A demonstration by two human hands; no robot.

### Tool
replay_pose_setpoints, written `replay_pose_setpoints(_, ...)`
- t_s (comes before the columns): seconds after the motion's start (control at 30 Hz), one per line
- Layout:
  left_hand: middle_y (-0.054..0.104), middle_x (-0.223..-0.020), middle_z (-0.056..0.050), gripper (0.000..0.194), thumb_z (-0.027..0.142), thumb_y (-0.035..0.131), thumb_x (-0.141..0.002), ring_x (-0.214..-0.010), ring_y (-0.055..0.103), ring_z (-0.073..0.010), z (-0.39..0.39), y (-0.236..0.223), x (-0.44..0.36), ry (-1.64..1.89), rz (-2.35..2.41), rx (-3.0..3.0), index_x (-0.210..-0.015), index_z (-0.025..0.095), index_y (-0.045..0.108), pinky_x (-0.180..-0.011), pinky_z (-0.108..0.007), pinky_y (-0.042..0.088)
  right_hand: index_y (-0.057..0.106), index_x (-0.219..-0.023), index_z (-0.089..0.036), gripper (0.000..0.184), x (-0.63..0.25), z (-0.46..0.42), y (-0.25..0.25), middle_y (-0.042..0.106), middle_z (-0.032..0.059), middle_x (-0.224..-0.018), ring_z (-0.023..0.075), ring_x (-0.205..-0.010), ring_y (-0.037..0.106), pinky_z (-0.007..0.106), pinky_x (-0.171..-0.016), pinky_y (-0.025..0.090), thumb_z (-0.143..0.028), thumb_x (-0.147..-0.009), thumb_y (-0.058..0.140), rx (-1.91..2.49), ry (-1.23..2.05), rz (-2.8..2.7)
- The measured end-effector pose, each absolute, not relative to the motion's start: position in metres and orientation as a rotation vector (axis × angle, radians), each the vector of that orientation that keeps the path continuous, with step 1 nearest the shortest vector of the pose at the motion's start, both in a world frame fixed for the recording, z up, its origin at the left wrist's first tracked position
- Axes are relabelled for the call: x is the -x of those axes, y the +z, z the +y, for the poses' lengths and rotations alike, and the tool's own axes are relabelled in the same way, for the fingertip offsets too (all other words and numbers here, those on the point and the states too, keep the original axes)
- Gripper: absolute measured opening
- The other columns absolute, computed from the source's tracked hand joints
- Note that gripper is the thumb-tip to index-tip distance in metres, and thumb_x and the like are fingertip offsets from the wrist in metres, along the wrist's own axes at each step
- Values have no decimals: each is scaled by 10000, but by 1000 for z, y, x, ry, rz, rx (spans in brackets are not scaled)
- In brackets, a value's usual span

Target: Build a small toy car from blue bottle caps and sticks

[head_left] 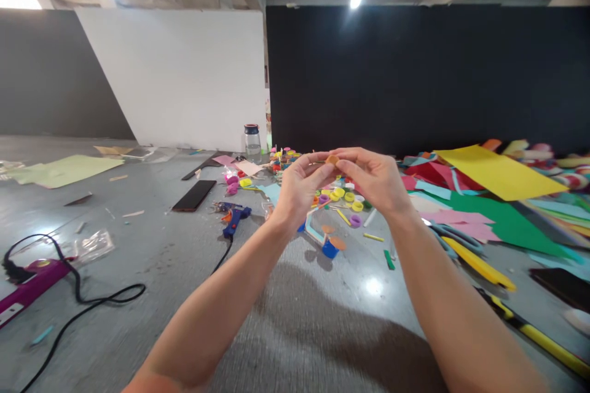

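Raised above the table, my left hand (302, 183) and my right hand (371, 179) meet at the fingertips. Both are closed in a pinch on a small orange-brown disc (332, 160); its far side is hidden by the fingers. Below them stands a small craft piece (315, 230) with a pale blue bent strip. A blue bottle cap (330, 249) and an orange disc (338, 242) are at its near end. Behind and under the hands lie several loose caps, among them a yellow cap (357, 206) and a purple ring-like cap (355, 221).
A blue glue gun (235, 218) with a trailing cord and a black phone (194, 195) lie left. Scissors (454, 239), a yellow cutter (482, 265) and coloured paper (502, 172) cover the right. A clear bottle (252, 140) and a purple power strip (39, 282) stand farther off.
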State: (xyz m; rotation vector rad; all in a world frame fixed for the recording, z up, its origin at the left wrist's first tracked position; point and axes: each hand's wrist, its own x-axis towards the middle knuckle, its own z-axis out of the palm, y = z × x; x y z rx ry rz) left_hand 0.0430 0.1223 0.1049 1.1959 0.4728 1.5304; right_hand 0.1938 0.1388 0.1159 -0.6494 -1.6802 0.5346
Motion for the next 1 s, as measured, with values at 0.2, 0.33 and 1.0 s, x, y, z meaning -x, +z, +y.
replay_pose_setpoints(0.2, 766, -906, -51, 129, 190, 746, -818, -845, 735, -163, 124, 102, -43, 1527, 510, -1255, -926, 153, 686, -921, -367, 551, 776, -878, -207, 84, -195, 140, 116, 730, 70, -1093, 220, -971, 710, 367, -823, 587, -265, -827, 743, 626, 483, -1679)
replay_pose_setpoints(0.33, 768, -882, -57, 158, 215, 771, -800, -829, 743, -174, 128, 101, -42, 1539, 528, -1284, -901, 150, 669, -894, -376, 568, 784, -889, -212, 124, -196, 140, 117, 752, 67, -1065, 224, -972, 705, 381, -845, 573, -278, -878, 680, 652, 516, -1706)
replay_pose_setpoints(1.0, 752, -894, -88, 167, 275, 694, -884, -827, 734, -189, 120, 106, -39, 1406, 586, -1235, -966, 130, 690, -861, -379, 575, 766, -819, -178, 129, -190, 133, 119, 766, 63, -964, 199, -844, 697, 319, -742, 562, -262, -849, 673, 812, 514, -1663)
